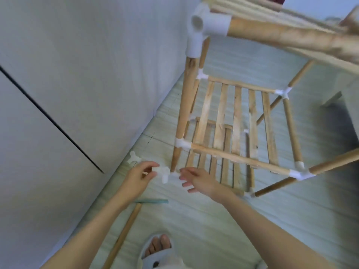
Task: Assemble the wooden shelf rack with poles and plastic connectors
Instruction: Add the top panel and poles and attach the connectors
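A tall wooden shelf rack (231,117) stands on the floor, its poles joined by white plastic connectors such as the big one at the top corner (204,26). Slatted shelves sit at the lower levels. My left hand (140,174) pinches a white plastic connector (162,172) close to the foot of the near-left pole (175,162). My right hand (198,181) hovers just to the right of it, fingers relaxed and holding nothing. Another white connector (134,158) lies on the floor by the wall.
A loose wooden pole (124,233) lies on the floor at the lower left, with a thin green strip (153,201) beside it. A white wall (77,84) runs close along the left. My slippered foot (157,247) is at the bottom edge.
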Tool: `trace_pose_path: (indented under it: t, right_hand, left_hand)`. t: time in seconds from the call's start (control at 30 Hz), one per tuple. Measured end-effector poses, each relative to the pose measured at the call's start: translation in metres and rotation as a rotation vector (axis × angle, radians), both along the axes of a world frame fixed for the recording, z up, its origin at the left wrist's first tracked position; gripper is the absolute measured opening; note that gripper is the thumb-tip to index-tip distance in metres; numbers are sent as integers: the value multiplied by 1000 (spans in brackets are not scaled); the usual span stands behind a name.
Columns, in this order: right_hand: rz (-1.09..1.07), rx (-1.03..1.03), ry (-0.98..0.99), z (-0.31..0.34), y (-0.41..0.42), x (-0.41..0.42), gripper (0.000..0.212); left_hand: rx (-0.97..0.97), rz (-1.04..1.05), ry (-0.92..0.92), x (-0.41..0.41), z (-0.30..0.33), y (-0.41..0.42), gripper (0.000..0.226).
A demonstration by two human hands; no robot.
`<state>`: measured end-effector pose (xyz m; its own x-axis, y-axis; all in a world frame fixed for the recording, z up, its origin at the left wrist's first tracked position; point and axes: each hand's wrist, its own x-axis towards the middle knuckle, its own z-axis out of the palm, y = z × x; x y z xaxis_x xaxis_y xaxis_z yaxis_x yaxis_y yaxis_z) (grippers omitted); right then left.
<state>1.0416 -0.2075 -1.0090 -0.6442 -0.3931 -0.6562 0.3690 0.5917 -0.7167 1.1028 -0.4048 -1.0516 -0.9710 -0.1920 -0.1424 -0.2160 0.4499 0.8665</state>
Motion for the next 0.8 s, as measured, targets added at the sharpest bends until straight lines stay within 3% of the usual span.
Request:
trace_pose_path:
  t: [0.17,0.4,0.57,0.63,0.8]
  right_hand:
    - [-64,-311,-13,109,32,2,30]
    - [-74,-463,320,224,112,31,16]
    - [-147,-724,411,282,174,39,22]
    - [-185,-825,441,293,197,36,36]
    - [-340,-890,538,301,253,22,48]
  left_hand:
    - [31,-104,251,-2,107,44,34]
    - [-44,-253,550,-1,241,124,41]
    - [-42,-336,692,-12,313,189,36]
    - [-55,-376,749,-22,334,213,38]
    - [-330,-434,743,-51,348,266,36]
